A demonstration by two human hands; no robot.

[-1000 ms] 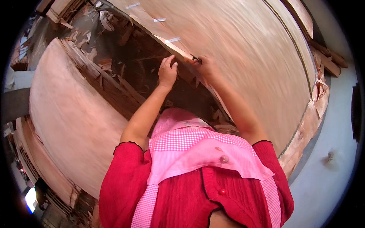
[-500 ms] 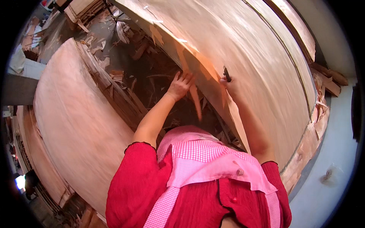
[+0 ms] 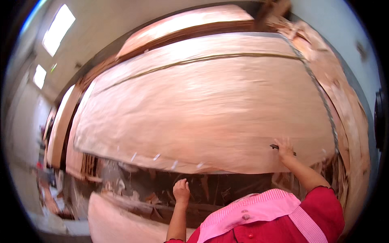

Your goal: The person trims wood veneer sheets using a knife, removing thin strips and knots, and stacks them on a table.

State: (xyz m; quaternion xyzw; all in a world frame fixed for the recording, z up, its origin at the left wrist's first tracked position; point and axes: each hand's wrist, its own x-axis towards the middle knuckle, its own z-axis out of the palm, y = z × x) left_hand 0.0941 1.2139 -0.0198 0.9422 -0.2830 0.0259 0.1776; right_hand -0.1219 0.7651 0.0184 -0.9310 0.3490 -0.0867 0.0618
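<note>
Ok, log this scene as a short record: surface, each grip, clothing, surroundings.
Surface: broad, pale tan wood-like sheet
Near edge: row of small white rectangular strips
Right grip: holding a slim black tool, on or just above the sheet
Left grip: nearer the body than that edge, nothing visible in it
Clothing: red fabric top, pink checked fabric apron
Lower left: rounded, pale pinkish wood-like piece

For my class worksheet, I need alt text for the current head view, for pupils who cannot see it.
A person's right hand, holding a small dark tool, is over a broad pale wood sheet; the left hand is just off its near edge. White strips dot that edge, and wood scraps lie below.
</note>
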